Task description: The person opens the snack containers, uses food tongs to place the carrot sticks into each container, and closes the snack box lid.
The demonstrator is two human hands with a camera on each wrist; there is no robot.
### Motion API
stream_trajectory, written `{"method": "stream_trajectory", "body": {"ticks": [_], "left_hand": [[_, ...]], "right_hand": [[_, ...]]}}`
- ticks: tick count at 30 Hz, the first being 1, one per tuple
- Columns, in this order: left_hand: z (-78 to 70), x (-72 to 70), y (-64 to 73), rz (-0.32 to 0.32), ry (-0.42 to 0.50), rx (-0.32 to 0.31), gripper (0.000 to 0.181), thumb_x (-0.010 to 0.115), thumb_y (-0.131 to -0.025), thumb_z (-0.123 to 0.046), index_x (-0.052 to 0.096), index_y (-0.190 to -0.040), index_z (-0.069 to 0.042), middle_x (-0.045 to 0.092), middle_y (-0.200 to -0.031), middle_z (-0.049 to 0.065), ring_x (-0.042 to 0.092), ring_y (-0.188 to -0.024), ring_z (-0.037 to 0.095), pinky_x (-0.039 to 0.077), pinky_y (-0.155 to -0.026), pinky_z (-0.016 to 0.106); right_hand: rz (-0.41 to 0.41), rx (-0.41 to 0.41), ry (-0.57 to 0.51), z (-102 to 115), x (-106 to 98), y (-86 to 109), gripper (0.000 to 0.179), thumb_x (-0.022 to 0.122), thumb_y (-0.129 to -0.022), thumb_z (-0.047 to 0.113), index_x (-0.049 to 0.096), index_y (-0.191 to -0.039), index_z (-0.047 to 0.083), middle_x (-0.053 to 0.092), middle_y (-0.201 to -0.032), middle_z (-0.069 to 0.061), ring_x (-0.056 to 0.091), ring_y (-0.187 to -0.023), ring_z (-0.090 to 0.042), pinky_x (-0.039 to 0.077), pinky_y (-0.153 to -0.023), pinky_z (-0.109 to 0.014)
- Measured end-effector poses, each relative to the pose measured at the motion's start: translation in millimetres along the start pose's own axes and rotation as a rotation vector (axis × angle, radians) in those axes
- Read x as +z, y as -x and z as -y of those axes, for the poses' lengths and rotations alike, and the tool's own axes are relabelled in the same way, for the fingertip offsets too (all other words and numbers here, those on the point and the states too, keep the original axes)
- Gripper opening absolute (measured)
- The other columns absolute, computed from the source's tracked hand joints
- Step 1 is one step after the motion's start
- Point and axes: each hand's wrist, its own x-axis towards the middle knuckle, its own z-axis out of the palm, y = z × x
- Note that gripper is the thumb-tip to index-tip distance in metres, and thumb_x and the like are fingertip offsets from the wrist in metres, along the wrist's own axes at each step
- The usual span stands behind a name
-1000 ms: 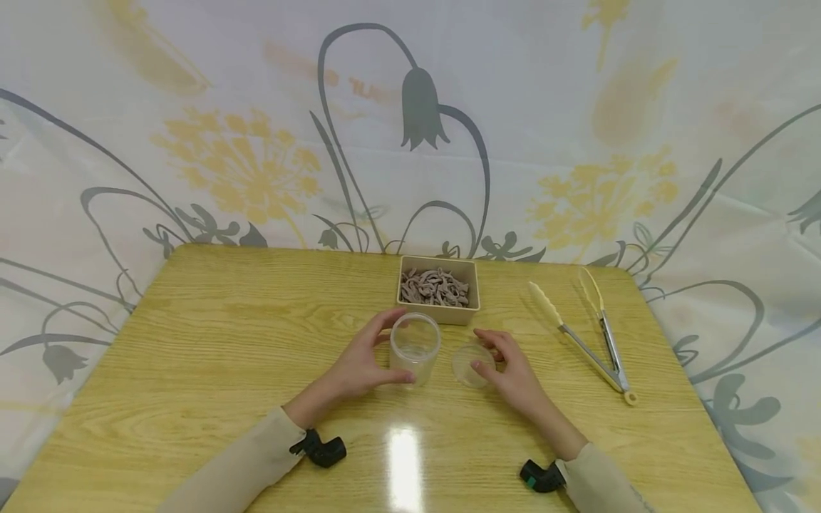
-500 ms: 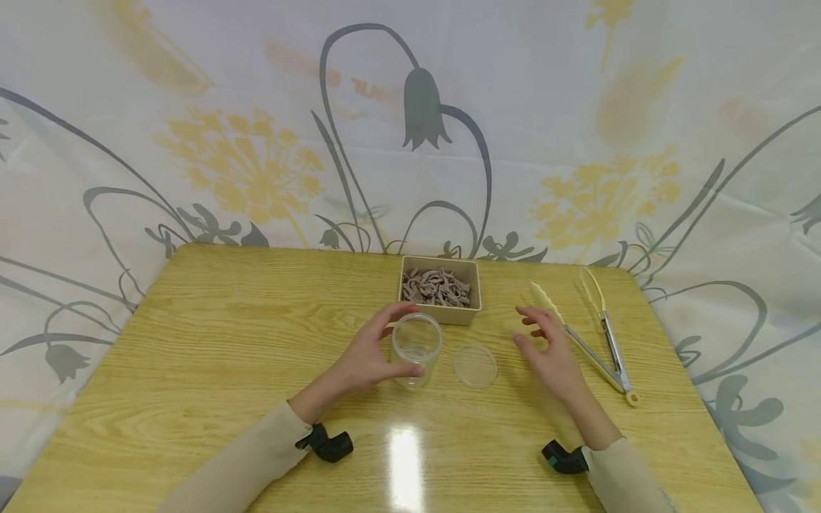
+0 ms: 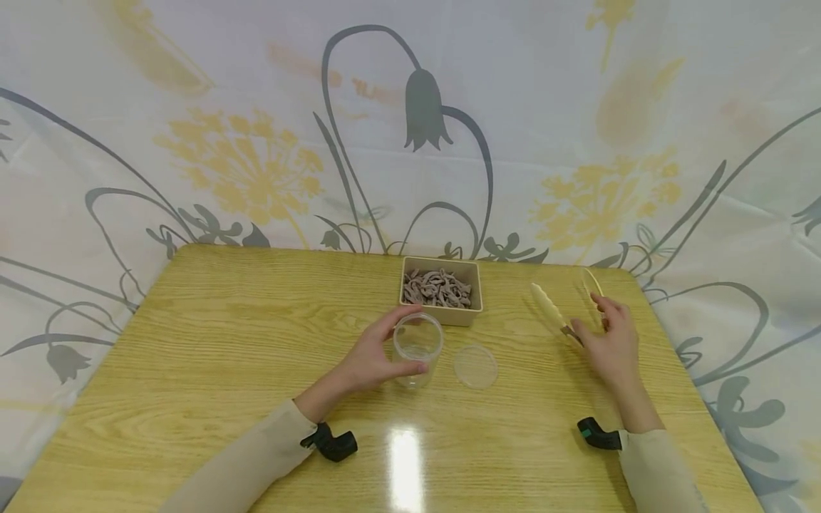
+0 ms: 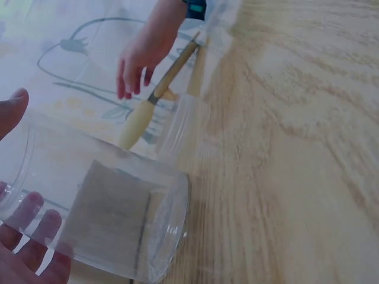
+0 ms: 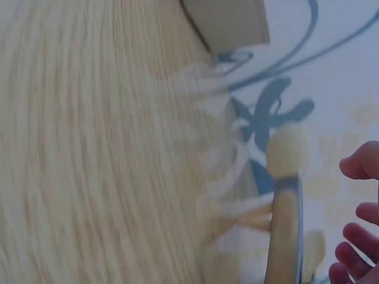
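Note:
A clear plastic jar point(image 3: 417, 345) stands on the table with its mouth up. My left hand point(image 3: 370, 358) holds it, thumb on the near side and fingers curled round the far side, as the left wrist view of the jar point(image 4: 118, 204) also shows. To its right a round clear lid point(image 3: 475, 366) lies flat. My right hand point(image 3: 612, 348) hovers over the spread tongs point(image 3: 546, 305), which have cream tips and metal arms. In the right wrist view, air shows between the fingers point(image 5: 358, 236) and the tongs point(image 5: 284, 231). The hand covers much of the tongs in the head view.
Just behind the jar is a beige rectangular box point(image 3: 449, 315) filled with greyish-brown strips point(image 3: 436, 288). A flower-printed curtain point(image 3: 256, 142) hangs along the back and sides of the wooden table point(image 3: 256, 313).
My right hand has left the lid and moved right until it is over the tongs. The lid stays on the table. My left hand keeps its hold on the jar almost unmoved.

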Motion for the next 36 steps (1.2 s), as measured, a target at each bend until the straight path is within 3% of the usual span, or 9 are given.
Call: {"method": "stream_trajectory", "body": {"ticks": [4, 8, 15, 19, 24, 30, 36], "left_hand": [[2.1, -0.1, -0.6, 0.008, -0.007, -0.007, 0.083, 0.088, -0.077, -0.018, 0.045, -0.149, -0.016, 0.057, -0.137, 0.006, 0.051, -0.127, 0.027, 0.041, -0.107, 0.051], [3.0, 0.1, -0.9, 0.007, 0.008, -0.006, 0.083, 0.088, -0.077, -0.016, 0.046, -0.148, -0.015, 0.057, -0.136, 0.012, 0.051, -0.128, 0.028, 0.041, -0.107, 0.055], [0.9, 1.9, -1.2, 0.008, 0.038, -0.001, 0.083, 0.086, -0.076, -0.004, 0.043, -0.148, -0.005, 0.054, -0.135, 0.022, 0.049, -0.126, 0.039, 0.040, -0.104, 0.062], [-11.1, -0.3, -0.6, 0.018, 0.058, -0.013, 0.078, 0.083, -0.078, 0.001, 0.043, -0.145, 0.000, 0.053, -0.134, 0.025, 0.050, -0.122, 0.039, 0.040, -0.103, 0.064], [-26.9, -4.2, 1.0, 0.021, 0.093, -0.010, 0.071, 0.080, -0.081, 0.001, 0.045, -0.143, 0.000, 0.054, -0.132, 0.027, 0.052, -0.118, 0.037, 0.040, -0.101, 0.066], [-25.7, -3.2, 1.4, 0.018, 0.126, 0.011, 0.072, 0.079, -0.082, 0.001, 0.042, -0.143, 0.005, 0.053, -0.132, 0.029, 0.052, -0.116, 0.041, 0.040, -0.097, 0.067], [-27.0, -2.0, 2.3, 0.009, 0.144, -0.005, 0.074, 0.078, -0.081, 0.005, 0.041, -0.144, 0.005, 0.051, -0.133, 0.032, 0.051, -0.116, 0.045, 0.039, -0.097, 0.069]], "right_hand": [[0.001, 0.078, 0.016, -13, -7, -1.2, 0.057, 0.067, -0.093, 0.011, 0.046, -0.142, -0.010, 0.038, -0.139, -0.033, 0.034, -0.125, -0.053, 0.032, -0.097, -0.066], [0.057, 0.109, 0.035, -23, -9, -1.2, 0.065, 0.064, -0.096, 0.020, 0.036, -0.147, -0.010, 0.030, -0.142, -0.037, 0.024, -0.131, -0.058, 0.026, -0.099, -0.071], [0.148, 0.176, 0.092, -25, -12, -2.3, 0.084, 0.062, -0.097, 0.039, 0.024, -0.151, -0.013, 0.026, -0.146, -0.041, 0.024, -0.133, -0.060, 0.026, -0.104, -0.072], [0.183, 0.213, 0.116, -25, -8, -2.1, 0.092, 0.058, -0.098, 0.047, 0.017, -0.151, -0.016, 0.022, -0.148, -0.043, 0.021, -0.135, -0.060, 0.025, -0.107, -0.071], [0.188, 0.231, 0.151, -26, -3, -0.4, 0.100, 0.061, -0.094, 0.053, 0.012, -0.154, -0.012, 0.018, -0.150, -0.040, 0.020, -0.136, -0.059, 0.027, -0.105, -0.072], [0.207, 0.227, 0.211, -25, 0, 1.2, 0.114, 0.070, -0.086, 0.057, 0.008, -0.154, -0.010, 0.018, -0.150, -0.038, 0.019, -0.136, -0.058, 0.030, -0.102, -0.071], [0.188, 0.201, 0.237, -24, 1, 2.7, 0.114, 0.073, -0.084, 0.056, 0.013, -0.153, -0.012, 0.023, -0.146, -0.039, 0.020, -0.134, -0.058, 0.031, -0.102, -0.070]]}}
